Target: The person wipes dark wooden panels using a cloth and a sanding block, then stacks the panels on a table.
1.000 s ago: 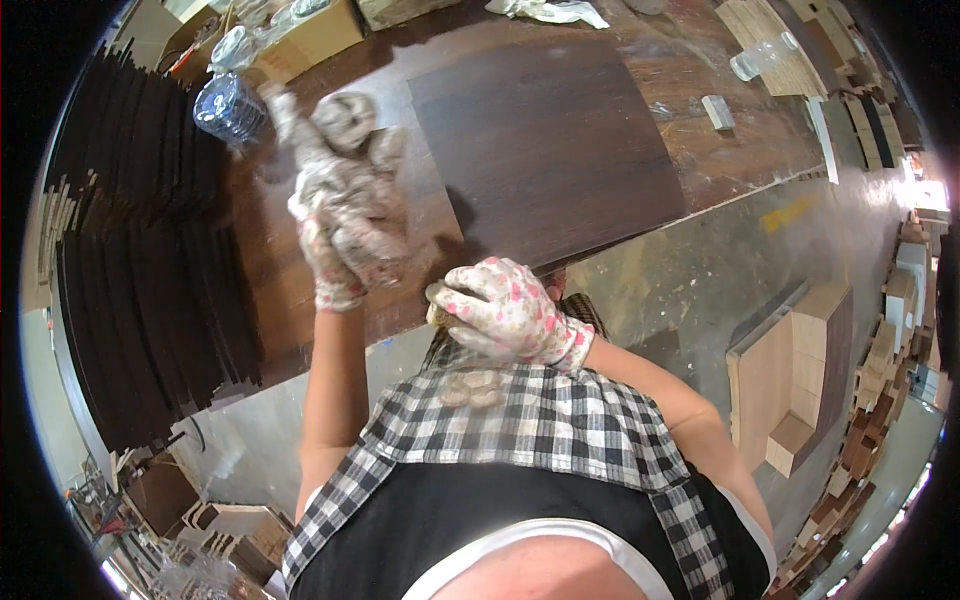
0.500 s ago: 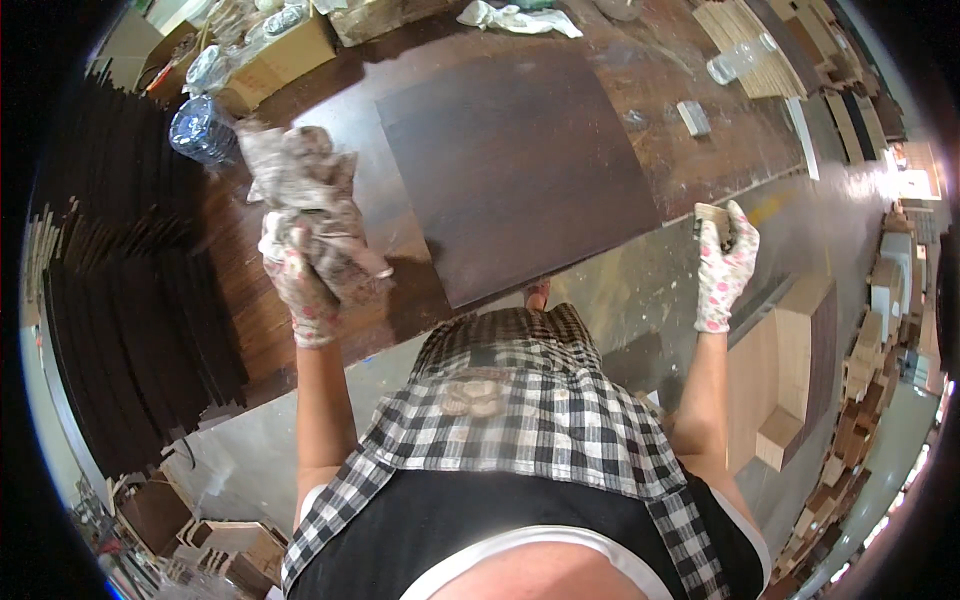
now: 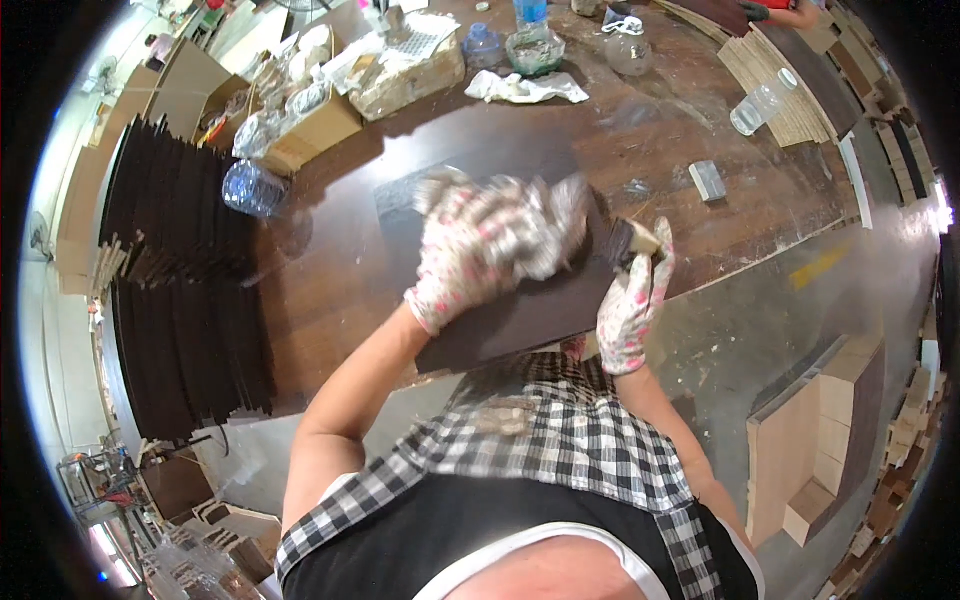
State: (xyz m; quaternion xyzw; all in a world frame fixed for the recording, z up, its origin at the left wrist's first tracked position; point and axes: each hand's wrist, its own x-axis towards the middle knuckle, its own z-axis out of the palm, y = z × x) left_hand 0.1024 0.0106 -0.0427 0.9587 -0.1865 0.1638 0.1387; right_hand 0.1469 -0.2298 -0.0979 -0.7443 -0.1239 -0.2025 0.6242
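Observation:
A dark brown flat board [image 3: 500, 325] lies on the wooden worktable [image 3: 325, 270], its near edge at the table's front. Over it my left hand [image 3: 455, 250], in a white glove with pink dots, is closed on a crumpled grey-white rag [image 3: 548, 225]. Motion smears the rag, and I cannot tell whether it touches the board. My right hand [image 3: 628, 310], gloved alike, grips a small block [image 3: 638, 243] with a pale back and a dark face. It is at the board's right side, close to the rag.
Tall stacks of dark boards [image 3: 190, 340] stand at the left beside a blue-tinted plastic jug [image 3: 254, 188]. Farther back are a cardboard box [image 3: 315, 140], a white cloth [image 3: 525, 88] and a glass bowl [image 3: 535, 52]. A grey-white block [image 3: 707, 181] lies at right. Another person's arm [image 3: 795, 14] shows far right.
My left hand has swung right with the rag, from beside the board to over it. My right hand has come left with its block to the board's edge. The view has shifted.

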